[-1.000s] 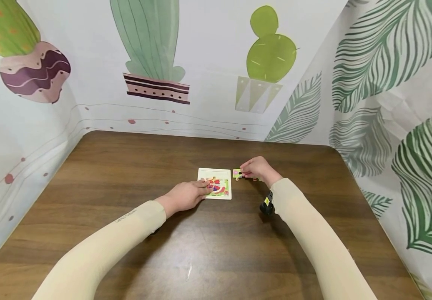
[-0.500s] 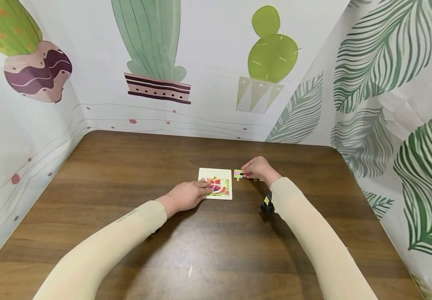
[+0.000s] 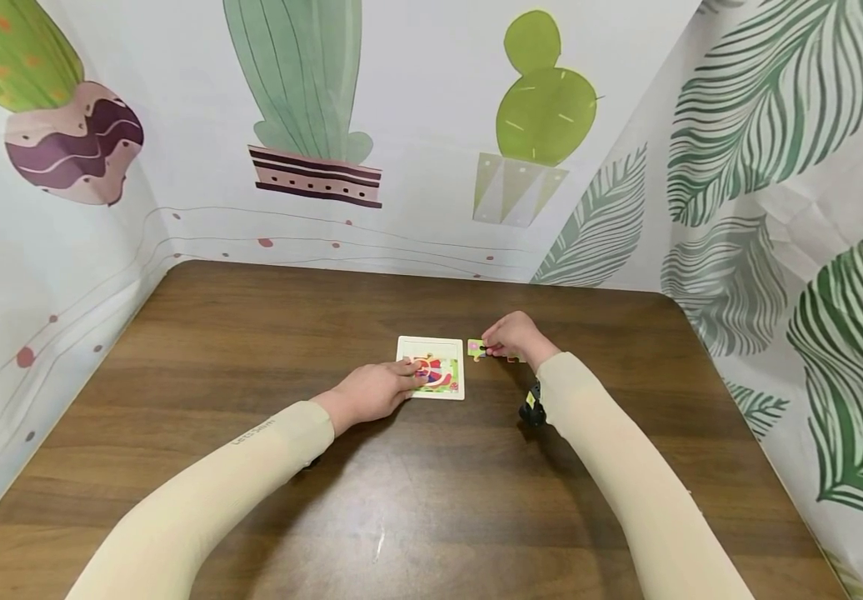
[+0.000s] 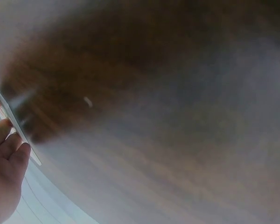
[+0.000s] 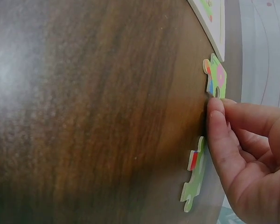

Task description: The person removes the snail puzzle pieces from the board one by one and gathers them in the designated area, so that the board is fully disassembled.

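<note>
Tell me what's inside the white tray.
The white tray holds a colourful puzzle section in its near part; its far part is bare. The left hand hides some of the section.

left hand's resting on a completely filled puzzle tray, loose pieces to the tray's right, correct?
Not completely filled: the head view shows the puzzle tray bare along its far side. The left hand does rest on it, with loose pieces to its right.

1. I see a brown wood-grain table (image 3: 424, 517), shiny toward the near middle.
2. On its far half I have a white-rimmed puzzle tray (image 3: 431, 347) lying flat.
3. Just right of that is a pink-flowered piece (image 5: 218, 72); whether fully flat, I cannot tell.
4. Farther right I spot a green-and-red piece (image 5: 192, 181).
</note>
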{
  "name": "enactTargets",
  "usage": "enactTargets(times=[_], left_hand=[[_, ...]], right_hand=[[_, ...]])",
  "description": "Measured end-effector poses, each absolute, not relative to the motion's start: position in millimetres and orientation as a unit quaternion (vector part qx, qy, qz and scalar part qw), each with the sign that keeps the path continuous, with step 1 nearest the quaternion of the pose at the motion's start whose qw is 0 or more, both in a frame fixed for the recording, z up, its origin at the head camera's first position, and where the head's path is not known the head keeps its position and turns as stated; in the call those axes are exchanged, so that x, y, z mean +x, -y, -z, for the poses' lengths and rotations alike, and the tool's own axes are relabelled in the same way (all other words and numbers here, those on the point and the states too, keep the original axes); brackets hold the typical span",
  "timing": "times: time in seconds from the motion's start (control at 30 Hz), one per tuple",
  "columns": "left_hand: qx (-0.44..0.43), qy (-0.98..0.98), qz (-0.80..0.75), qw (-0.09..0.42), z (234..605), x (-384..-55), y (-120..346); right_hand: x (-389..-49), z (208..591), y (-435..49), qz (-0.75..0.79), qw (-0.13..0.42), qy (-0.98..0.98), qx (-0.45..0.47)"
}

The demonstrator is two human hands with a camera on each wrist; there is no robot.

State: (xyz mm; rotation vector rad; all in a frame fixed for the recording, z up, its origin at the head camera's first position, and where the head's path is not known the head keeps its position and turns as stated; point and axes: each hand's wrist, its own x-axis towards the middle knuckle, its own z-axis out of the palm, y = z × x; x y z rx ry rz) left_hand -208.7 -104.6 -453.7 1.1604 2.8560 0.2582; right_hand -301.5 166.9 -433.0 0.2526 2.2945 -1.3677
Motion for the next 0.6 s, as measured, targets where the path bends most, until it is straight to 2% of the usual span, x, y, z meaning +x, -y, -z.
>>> enactTargets(times=[0.6], left_hand=[[0.376, -0.923, -0.078, 0.027, 451.9, -209.1, 104.4]], right_hand=[[-293.7, 428.7, -162.8, 0.470, 0.205, -0.854, 0.085]])
